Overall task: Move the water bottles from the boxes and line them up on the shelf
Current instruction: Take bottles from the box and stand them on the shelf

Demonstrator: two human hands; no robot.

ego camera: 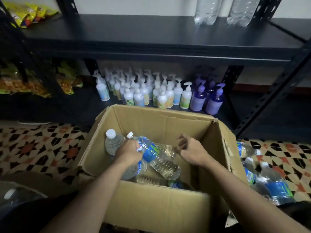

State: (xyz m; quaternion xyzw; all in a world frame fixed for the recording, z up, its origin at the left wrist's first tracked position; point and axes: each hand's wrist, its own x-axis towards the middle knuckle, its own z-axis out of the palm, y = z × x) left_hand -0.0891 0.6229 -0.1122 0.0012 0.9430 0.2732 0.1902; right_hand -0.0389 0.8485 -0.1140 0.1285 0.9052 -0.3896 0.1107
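At lower centre, your left hand [130,151] grips a full bottle [156,155] inside the box [151,204], right hand [191,149] loosely curled, empty; expect weight and slick plastic, so hold the ribbed body.

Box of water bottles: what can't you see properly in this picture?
Head view:
- Cardboard box: bottles at the bottom, hidden by upper bottles and arms.
- Shelf bottles: tops cut off by the top edge.
- Held bottle: label blurred.
- Left hand: fingertips hidden behind the bottle.
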